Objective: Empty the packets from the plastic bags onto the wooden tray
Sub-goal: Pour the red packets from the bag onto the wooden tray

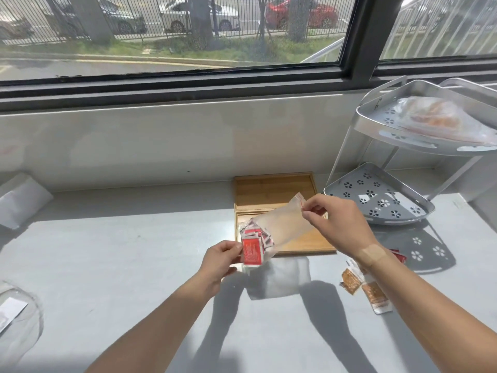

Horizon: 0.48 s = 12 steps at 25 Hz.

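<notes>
So the plastic bag is held up over the wooden tray in the middle of the frame; the right hand is pinched shut on the zip-seal end, up and to the right, while the left hand is closed around the low end where the red packets have all slid down. Looks to me like the seal end is kept high so nothing spills before it's opened; tray's sitting right underneath to catch the lot, and it's bare so far, so emptying hasn't really started. A few brown packets lie loose on the desk at lower right; another full bag waits on the top tier of the metal rack at upper right, probably next in line.
</notes>
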Tool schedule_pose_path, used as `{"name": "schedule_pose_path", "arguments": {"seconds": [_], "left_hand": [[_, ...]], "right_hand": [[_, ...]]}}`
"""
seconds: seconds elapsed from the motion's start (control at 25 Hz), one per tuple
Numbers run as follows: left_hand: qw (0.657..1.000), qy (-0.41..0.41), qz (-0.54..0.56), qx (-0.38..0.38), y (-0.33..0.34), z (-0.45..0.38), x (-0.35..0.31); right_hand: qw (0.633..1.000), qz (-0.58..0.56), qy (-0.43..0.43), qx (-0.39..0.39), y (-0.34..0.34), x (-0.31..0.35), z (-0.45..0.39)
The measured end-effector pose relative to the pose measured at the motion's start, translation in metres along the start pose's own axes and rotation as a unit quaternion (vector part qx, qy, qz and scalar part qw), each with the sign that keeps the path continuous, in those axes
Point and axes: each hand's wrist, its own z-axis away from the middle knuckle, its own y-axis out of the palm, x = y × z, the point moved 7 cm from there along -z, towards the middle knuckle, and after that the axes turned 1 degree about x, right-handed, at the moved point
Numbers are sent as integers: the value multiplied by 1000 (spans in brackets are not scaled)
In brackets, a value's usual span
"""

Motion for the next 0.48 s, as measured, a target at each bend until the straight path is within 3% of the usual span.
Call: {"name": "schedule_pose_path", "arguments": {"seconds": [0.24,0.48], "left_hand": [[982,94,-153,-63,-7,-22,-58],[955,140,-248,-85,-9,-35,-98]], "right_hand": [[989,-77,124,8,41,-65,-25],[928,-246,278,20,100,-119,-20]]}}
